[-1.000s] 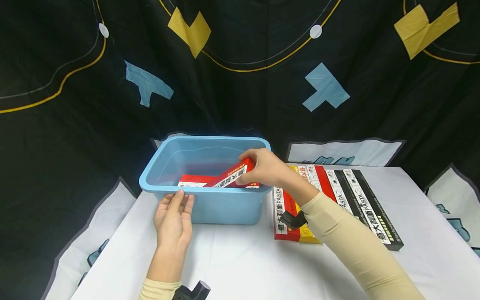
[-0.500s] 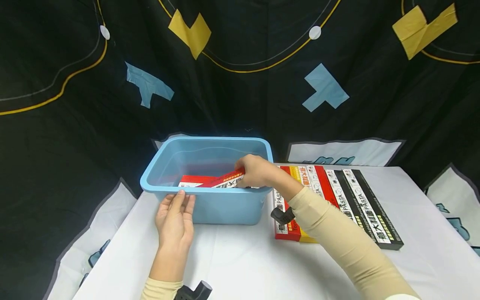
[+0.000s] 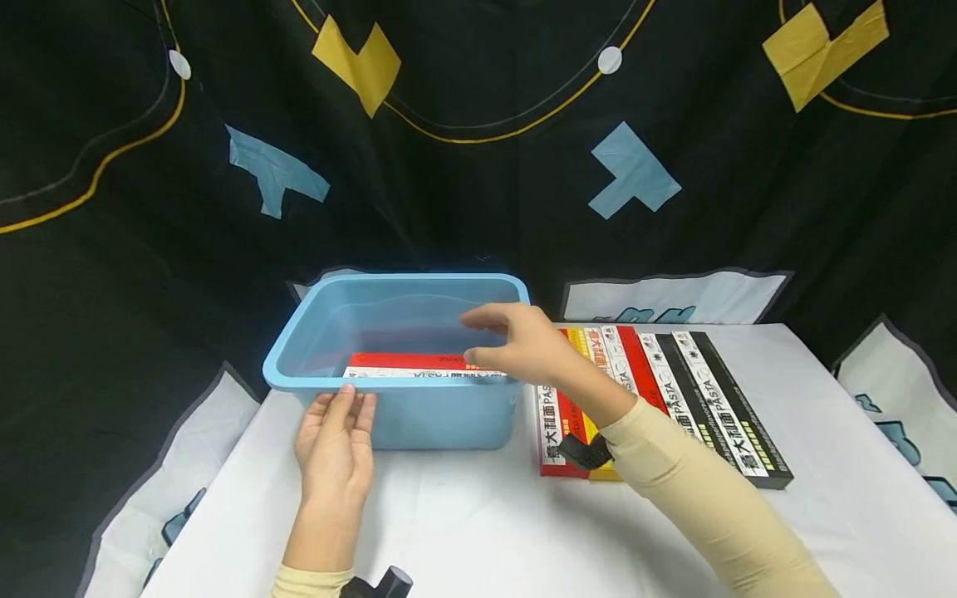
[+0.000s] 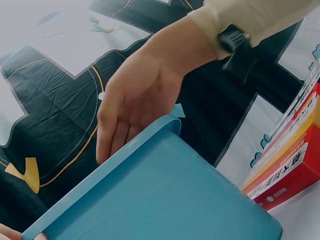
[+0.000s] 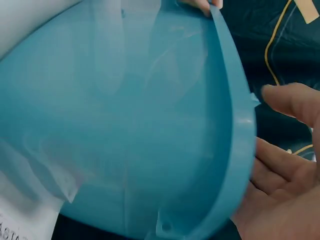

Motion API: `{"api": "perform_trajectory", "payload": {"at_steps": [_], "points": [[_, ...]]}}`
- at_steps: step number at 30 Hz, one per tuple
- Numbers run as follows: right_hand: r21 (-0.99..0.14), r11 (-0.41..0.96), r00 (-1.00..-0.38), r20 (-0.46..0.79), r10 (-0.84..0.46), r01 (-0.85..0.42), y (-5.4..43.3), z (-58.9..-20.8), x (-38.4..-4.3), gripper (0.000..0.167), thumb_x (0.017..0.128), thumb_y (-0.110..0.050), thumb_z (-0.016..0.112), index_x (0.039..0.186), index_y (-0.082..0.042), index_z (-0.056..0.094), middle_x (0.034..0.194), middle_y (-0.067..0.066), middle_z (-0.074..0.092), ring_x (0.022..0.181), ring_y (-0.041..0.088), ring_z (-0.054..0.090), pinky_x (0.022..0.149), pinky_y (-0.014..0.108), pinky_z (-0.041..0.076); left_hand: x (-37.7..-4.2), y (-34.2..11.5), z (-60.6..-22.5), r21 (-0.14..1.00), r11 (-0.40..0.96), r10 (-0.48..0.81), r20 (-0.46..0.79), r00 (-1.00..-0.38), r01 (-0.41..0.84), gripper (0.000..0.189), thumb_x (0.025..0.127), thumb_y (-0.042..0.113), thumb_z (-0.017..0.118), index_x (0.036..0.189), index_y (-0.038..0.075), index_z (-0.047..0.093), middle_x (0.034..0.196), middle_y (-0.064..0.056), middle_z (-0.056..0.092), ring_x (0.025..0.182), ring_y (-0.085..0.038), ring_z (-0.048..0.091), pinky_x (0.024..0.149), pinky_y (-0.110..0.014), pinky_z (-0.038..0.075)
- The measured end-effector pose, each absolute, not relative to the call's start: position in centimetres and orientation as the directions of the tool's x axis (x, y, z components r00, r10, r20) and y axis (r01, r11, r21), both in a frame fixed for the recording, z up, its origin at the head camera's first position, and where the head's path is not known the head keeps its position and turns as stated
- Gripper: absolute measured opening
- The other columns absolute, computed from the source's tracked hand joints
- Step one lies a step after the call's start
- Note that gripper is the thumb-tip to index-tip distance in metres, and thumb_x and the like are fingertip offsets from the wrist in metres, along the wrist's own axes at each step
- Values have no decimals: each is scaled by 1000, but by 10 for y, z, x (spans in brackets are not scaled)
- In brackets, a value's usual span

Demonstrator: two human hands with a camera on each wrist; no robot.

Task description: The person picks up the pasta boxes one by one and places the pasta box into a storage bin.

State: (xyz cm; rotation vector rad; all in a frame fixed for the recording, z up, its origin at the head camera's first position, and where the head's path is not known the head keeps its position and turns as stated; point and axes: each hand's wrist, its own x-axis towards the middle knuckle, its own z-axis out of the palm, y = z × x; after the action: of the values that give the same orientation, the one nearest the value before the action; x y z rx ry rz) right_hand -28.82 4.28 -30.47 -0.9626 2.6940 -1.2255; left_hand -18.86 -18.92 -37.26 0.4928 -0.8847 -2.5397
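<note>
1. Prog. looks partial: min. 1 red pasta box [image 3: 414, 362] lies inside the blue plastic bin [image 3: 441, 422]; rest sit outside on the white tablecloth [image 3: 463, 523].
2. Outside, approx. 5: 2 red boxes [image 3: 646, 374], 1 yellow box [image 3: 606, 474], 2 black boxes [image 3: 748, 415]. In-bin total unclear; front wall hides it.
3. L hand [image 3: 335, 453] pinches bin rim; R hand [image 3: 523, 340] above bin, fingers parted, nothing held.

My head camera looks forward and down from well back, over the white cloth-covered table [image 3: 463, 515] to the black patterned fabric backdrop [image 3: 449, 199]. My left wrist's camera, close and tilted, faces up past the outer wall of the light-blue rectangular plastic tub [image 4: 175, 200]. My right wrist's, also close, sees that wall turned sideways. Both wrist views share the rim [image 4: 100, 177], my right hand [image 4: 140, 100] and my left fingertips [image 5: 202, 4].
</note>
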Motion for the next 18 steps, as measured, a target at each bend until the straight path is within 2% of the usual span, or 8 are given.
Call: {"api": "perform_trajectory", "payload": {"at_steps": [4,13,18], "points": [[-712,496,-836,238,-495,-497,68,-308,-271,50,84,-29,76,131,-21,61,129,-9,60,120,16,54,96,41,54,-189,-189,-372,649,-716,-484,-194,-853,259,37,87,8,74,113,6,47,132,-11,47,114,-17,52,94,-28,53],[-664,598,-890,273,-365,-449,126,-330,-237,57,81,-29,80,134,-25,58,133,-6,57,125,22,49,94,49,54,-189,-187,-371,650,-711,-496,-194,-846,268,41,85,8,76,114,6,47,133,-10,47,114,-17,52,93,-28,54],[-615,654,-898,308,-314,-440,157,-343,-224,59,80,-26,80,135,-22,58,135,-2,57,124,24,49,96,53,52,-189,-187,-371,653,-708,-498,-193,-845,268,41,85,8,76,114,6,47,133,-10,48,113,-18,53,93,-28,54]]}}
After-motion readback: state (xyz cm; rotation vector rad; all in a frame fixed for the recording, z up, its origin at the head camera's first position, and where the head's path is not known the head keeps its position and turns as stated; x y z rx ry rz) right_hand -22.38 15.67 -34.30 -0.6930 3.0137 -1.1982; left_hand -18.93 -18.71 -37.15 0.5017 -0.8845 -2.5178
